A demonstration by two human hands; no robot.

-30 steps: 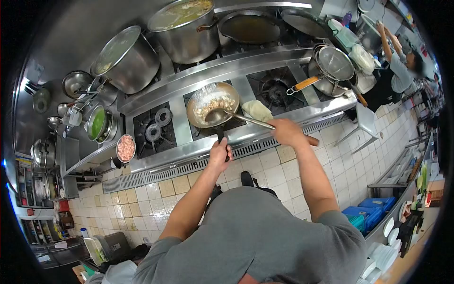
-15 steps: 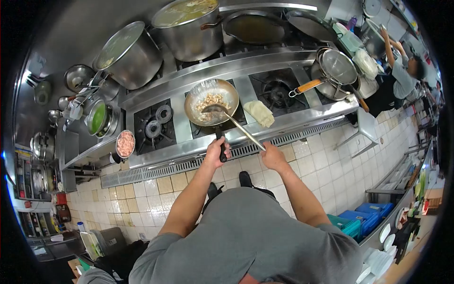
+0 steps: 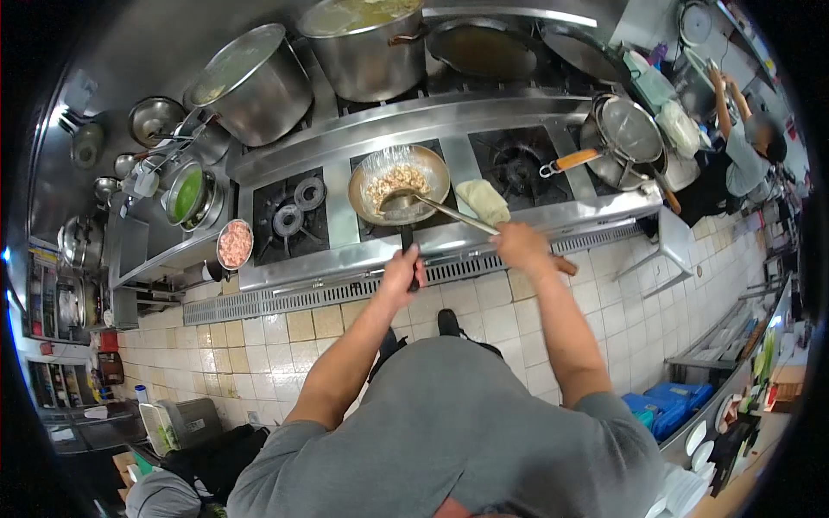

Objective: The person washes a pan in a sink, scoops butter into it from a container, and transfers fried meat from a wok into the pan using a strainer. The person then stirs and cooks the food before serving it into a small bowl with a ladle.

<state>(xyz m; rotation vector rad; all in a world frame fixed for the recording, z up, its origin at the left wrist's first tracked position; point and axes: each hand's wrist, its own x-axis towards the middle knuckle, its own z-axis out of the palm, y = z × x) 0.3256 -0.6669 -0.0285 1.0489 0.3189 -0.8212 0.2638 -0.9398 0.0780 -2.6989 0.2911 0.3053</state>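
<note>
A round metal frying pan (image 3: pixel 356 197) sits over a burner, with small pale-brown chopped pieces of food (image 3: pixel 402 179) in it. My left hand (image 3: pixel 401 271) is closed around the pan's black handle. In my right hand (image 3: pixel 522 249) is a long metal ladle (image 3: pixel 458 216), whose wooden end sticks out beyond my fist. The ladle's bowl rests in the pan among the food, near the side closest to me. A folded pale green cloth (image 3: pixel 484 202) lies on the stove just right of the pan.
Left of the stove stand a bowl of raw pink meat (image 3: pixel 235 244) and a bowl of green liquid (image 3: pixel 184 193). Large stockpots (image 3: pixel 263 95) line the back. A strainer with an orange handle (image 3: pixel 630 129) rests at right. Farther right, a co-worker (image 3: pixel 744 155) raises both arms.
My right hand has moved right and slightly up, tilting the ladle flatter and bringing its wooden end into view. The food is spread more across the pan. My left hand keeps its grip.
</note>
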